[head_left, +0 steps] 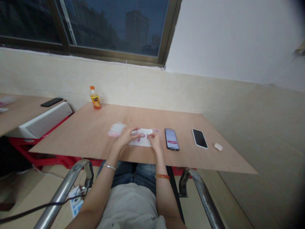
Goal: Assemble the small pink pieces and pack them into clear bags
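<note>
Near the centre of the frame, a white sheet [145,143] is seen lying flat on the wooden table [83,133], with its long axis set roughly from left to right and small reddish pieces [138,139] scattered across its middle. It is flanked by both hands: its left part is partly covered by the left hand [126,136], and its right edge is met by the right hand [155,140]. The reddish pieces are thus enclosed between the two sets of fingertips, to the right of the left hand and to the left of the right one; the left hand is placed nearer to most of them. The left thumb and index finger are held apart at their bases, but whether a piece is pinched at the tips cannot be told. The right thumb and fingers are drawn close together over the sheet, and whether anything is clamped there cannot be told either. A stack of clear bags [116,129] is placed just beyond the left hand, and a lit phone [172,139] is laid to the right of the right hand.
</note>
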A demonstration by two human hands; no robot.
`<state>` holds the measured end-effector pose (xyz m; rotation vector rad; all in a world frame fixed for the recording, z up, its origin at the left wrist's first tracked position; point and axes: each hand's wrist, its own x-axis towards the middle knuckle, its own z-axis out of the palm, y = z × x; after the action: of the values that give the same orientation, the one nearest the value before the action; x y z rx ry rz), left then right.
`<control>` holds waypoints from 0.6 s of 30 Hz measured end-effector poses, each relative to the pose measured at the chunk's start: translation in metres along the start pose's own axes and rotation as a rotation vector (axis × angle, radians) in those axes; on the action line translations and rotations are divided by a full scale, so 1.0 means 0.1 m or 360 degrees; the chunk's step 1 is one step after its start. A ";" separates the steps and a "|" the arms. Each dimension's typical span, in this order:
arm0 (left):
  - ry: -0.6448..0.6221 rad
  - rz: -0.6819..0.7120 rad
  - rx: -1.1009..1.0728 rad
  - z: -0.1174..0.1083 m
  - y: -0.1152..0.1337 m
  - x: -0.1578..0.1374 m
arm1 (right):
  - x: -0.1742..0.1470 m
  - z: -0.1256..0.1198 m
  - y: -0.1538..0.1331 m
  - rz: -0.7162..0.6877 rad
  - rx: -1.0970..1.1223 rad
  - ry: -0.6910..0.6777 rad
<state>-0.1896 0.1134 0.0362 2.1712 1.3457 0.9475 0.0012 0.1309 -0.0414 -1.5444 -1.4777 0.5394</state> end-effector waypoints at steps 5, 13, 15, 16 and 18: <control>-0.0028 0.0016 -0.0078 0.03 -0.04 0.01 | 0.03 -0.14 -0.37 -0.0118 0.0509 0.0147; -0.0088 0.0089 -0.0308 0.02 0.02 0.02 | -0.07 -0.25 -0.77 -0.0310 0.0637 0.0016; -0.0074 0.0050 -0.0322 0.01 0.04 0.02 | -0.07 -0.23 -0.76 -0.0286 0.0662 0.0040; -0.0074 0.0026 -0.0324 0.00 0.04 0.01 | -0.06 -0.23 -0.73 -0.0262 0.0673 0.0051; -0.0062 -0.0018 -0.0334 0.00 0.04 0.01 | -0.03 -0.21 -0.66 -0.0183 0.0683 0.0090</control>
<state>-0.1866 0.1123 0.0392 2.0116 1.1826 0.9896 -0.0189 0.1133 0.0223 -1.1240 -1.2965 0.6875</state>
